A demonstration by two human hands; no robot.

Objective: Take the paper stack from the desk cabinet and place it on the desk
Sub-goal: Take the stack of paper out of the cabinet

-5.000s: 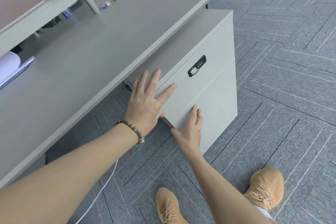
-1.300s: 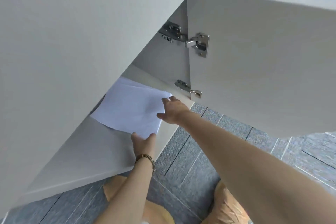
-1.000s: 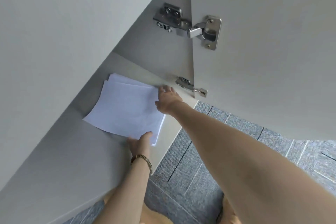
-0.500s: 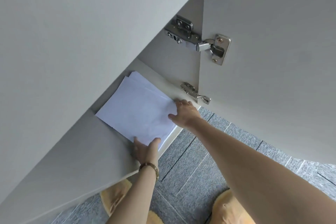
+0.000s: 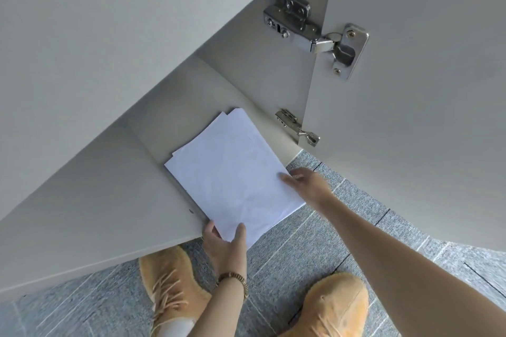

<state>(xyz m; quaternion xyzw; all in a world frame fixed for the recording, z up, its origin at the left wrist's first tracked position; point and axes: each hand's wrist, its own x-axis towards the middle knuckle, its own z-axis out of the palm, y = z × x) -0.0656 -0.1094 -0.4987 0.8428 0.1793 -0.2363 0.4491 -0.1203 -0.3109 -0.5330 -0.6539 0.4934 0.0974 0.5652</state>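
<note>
Nearest to the viewer, two tan suede lace-up shoes [image 5: 172, 290] stand on the grey striped carpet floor [image 5: 309, 252], just below both wrists. The left hand [image 5: 223, 243], with a brown beaded bracelet [image 5: 234, 280] on its wrist, grasps the near corner of the white paper stack [image 5: 232, 175]: the thumb lies on top of the sheets and the other fingers [image 5: 209, 232] curl at the edge beside and under them. The right hand [image 5: 308, 185] holds the right corner of the same stack, with fingers closed lightly on its edge.

The stack is half out of the pale grey desk cabinet [image 5: 90, 200]. Its near part hangs over the floor, and its far part seems to rest on the cabinet's bottom shelf, beyond both sets of fingers. The sheets are not squared; some corners fan out at the far end.

I judge that the step in hand is the pulling out. The next move calls for drawing the stack fully clear, keeping it level so that no loose sheet slides off, then lifting it up to the worktop, which is not in view here.

To the right of the right fingers the open grey cabinet door [image 5: 410, 117] stands, and further up two metal hinges [image 5: 315, 33] stick out. The grey panel above the fingers is low, so the lift should begin only after the paper is outside.
</note>
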